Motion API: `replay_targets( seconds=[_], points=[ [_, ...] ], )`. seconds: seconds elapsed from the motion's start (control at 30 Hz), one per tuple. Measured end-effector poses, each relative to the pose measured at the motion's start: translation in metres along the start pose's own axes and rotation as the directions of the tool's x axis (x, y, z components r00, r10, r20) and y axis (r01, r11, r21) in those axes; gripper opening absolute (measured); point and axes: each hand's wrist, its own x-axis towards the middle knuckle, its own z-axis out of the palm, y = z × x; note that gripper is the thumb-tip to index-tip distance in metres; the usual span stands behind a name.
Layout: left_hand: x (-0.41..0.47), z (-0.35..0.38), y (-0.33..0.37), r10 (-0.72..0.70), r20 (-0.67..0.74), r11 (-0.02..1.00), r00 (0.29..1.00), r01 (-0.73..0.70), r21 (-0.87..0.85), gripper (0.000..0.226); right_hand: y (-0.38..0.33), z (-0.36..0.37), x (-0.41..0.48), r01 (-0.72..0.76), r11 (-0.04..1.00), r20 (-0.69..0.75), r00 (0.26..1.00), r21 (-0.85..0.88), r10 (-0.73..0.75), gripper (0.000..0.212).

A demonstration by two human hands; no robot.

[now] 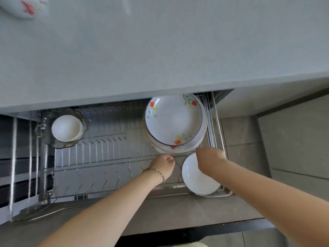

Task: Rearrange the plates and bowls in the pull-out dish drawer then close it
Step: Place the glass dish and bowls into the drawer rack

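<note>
The pull-out dish drawer (99,175) is open, with a wire rack inside. A stack of floral plates (173,120) lies at its back right. A plain white plate (194,179) sits at the front right corner. At the back left, white bowls (66,128) nest in a glass bowl (53,141). My left hand (162,164) hovers by the wire rail just in front of the plate stack, fingers curled, with nothing plainly in them. My right hand (210,160) hangs over the white plate's far rim, near the stack's front edge; its fingers are hidden.
The grey countertop (160,50) overhangs the back of the drawer, and a red-patterned white dish (25,6) lies at its far left corner. The rack's slotted middle (99,148) holds no dishes. Tiled floor (293,139) lies to the right.
</note>
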Motion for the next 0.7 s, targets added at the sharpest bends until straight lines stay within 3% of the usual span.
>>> replay_targets(
  seconds=[0.13, 0.27, 0.4, 0.47, 0.53, 0.6, 0.63, 0.7],
  points=[
    [-0.055, -0.091, 0.004, 0.136, -0.24, 0.987, 0.961, -0.151, -0.047, 0.021, -0.041, -0.074, -0.041, 0.173, 0.985, -0.115, 0.978, -0.017, -0.174, 0.038],
    [-0.098, -0.196, 0.002, 0.199, -0.454, 0.957, 0.868, -0.272, -0.102, 0.024, -0.1, -0.154, -0.07, 0.342, 0.939, -0.312, 0.891, -0.018, -0.33, 0.037],
    [-0.117, -0.313, -0.003, 0.17, -0.626, 0.908, 0.761, -0.367, -0.2, 0.036, -0.177, -0.239, -0.085, 0.456, 0.873, -0.518, 0.796, 0.174, -0.313, 0.035],
    [-0.117, -0.363, -0.007, 0.131, -0.66, 0.899, 0.739, -0.369, -0.235, 0.033, -0.216, -0.274, -0.077, 0.476, 0.815, -0.557, 0.796, 0.331, -0.239, 0.039],
    [-0.11, -0.402, -0.012, 0.113, -0.69, 0.897, 0.715, -0.373, -0.239, 0.031, -0.253, -0.304, -0.062, 0.469, 0.696, -0.53, 0.835, 0.544, -0.148, 0.046],
    [-0.107, -0.43, -0.014, 0.111, -0.706, 0.894, 0.699, -0.381, -0.237, 0.024, -0.285, -0.33, -0.048, 0.417, 0.496, -0.425, 0.899, 0.761, -0.105, 0.05],
    [-0.107, -0.44, -0.014, 0.111, -0.717, 0.892, 0.689, -0.386, -0.233, 0.021, -0.3, -0.339, -0.044, 0.371, 0.399, -0.35, 0.928, 0.839, -0.126, 0.05],
    [-0.108, -0.457, -0.018, 0.122, -0.79, 0.922, 0.6, -0.363, -0.133, 0.018, -0.328, -0.348, -0.037, 0.264, 0.258, -0.205, 0.95, 0.929, -0.233, 0.056]
  ],
)
